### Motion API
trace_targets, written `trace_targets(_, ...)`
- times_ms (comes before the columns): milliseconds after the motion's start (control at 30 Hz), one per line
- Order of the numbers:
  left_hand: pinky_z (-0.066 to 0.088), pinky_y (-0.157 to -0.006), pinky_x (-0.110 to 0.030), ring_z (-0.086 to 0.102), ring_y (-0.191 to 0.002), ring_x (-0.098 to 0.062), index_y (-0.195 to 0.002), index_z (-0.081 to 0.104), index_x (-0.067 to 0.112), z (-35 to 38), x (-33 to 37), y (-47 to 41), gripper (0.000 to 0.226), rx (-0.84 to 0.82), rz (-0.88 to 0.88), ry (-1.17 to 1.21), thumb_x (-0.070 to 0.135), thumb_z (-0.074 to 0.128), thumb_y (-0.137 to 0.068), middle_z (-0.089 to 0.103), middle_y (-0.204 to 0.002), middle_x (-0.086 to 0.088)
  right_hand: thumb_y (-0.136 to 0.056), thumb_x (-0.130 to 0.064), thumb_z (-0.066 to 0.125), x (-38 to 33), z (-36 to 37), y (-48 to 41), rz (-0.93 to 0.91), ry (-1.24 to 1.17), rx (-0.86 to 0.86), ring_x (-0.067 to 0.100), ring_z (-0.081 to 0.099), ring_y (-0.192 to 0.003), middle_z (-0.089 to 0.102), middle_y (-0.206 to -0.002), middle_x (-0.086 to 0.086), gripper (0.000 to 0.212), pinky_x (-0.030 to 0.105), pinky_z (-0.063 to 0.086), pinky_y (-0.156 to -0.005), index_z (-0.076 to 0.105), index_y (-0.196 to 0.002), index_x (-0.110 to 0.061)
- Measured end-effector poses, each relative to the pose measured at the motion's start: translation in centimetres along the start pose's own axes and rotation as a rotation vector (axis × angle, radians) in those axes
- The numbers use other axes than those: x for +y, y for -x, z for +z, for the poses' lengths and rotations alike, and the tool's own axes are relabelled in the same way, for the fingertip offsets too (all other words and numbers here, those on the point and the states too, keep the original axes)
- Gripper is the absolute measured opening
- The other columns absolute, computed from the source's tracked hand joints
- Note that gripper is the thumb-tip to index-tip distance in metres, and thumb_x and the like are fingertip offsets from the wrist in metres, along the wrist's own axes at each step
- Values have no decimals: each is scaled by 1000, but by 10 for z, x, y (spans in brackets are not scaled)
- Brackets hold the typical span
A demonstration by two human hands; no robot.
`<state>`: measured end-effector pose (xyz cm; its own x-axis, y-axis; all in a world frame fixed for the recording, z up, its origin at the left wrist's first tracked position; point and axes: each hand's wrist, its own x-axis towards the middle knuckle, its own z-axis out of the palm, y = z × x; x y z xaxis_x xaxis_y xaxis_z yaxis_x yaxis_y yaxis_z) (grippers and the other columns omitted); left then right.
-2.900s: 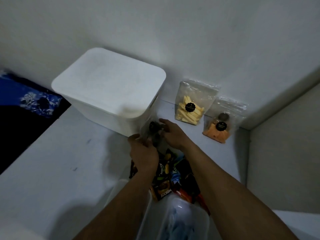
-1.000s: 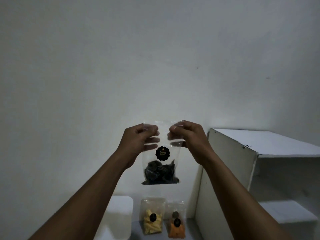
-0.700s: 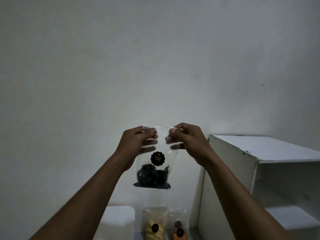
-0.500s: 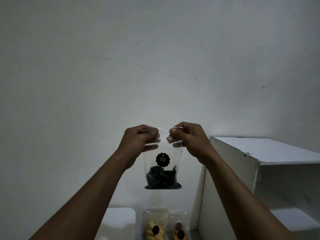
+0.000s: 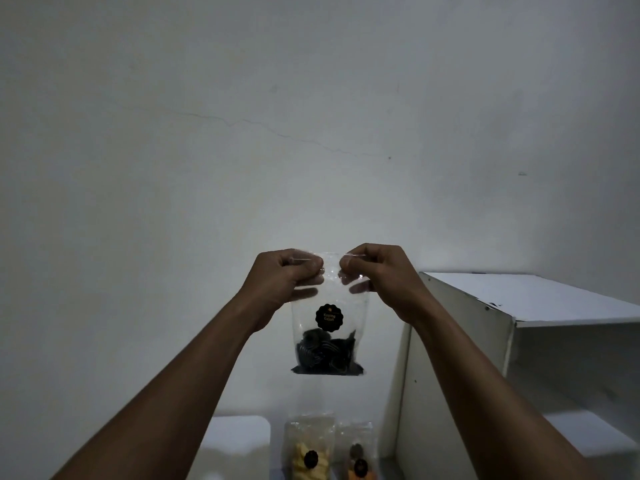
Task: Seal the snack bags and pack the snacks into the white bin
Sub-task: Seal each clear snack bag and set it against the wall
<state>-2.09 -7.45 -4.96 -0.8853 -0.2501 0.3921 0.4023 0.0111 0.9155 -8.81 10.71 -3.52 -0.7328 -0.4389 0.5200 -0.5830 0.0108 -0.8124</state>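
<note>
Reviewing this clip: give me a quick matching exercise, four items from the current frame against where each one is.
Items:
1. dark snack bag
2. yellow snack bag
3. orange snack bag
4. white shelf unit

Places:
A. far right, against the wall
B. bottom edge, right of its neighbour bag
C. held up by left hand and right hand
D. bottom edge, beside the white bin

Pairs: 1-C, 2-D, 3-B, 4-A

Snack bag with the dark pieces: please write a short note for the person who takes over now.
Left hand and right hand pinch the top corners of the dark snack bag, held up before the wall.
Yellow snack bag and orange snack bag stand below, beside the white bin.
Packed: nothing visible.
Left: finish this seal, check the others, pack all.
</note>
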Motion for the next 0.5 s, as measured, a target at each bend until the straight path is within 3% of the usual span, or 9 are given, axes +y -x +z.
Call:
trace_targets(233, 61, -76, -36, 69, -73, -18, -84, 74, 4, 7, 2, -9, 5, 97, 25, -61, 8, 72, -87, 74, -77, -8, -93, -14, 68, -1, -2, 2, 48, -74, -25, 22, 73, -80, 75, -88, 15, 12, 39, 60, -74, 68, -95, -2)
trace_targets(500, 63, -66, -33, 69, -69, -16, -90, 72, 1, 19, 6, -9, 9, 131, -34, 26, 9, 73, -86, 72, -78, -8, -96, -13, 62, 1, -8, 1, 73, -174, 36, 24, 73, -79, 76, -89, 17, 11, 35, 58, -67, 66, -89, -5)
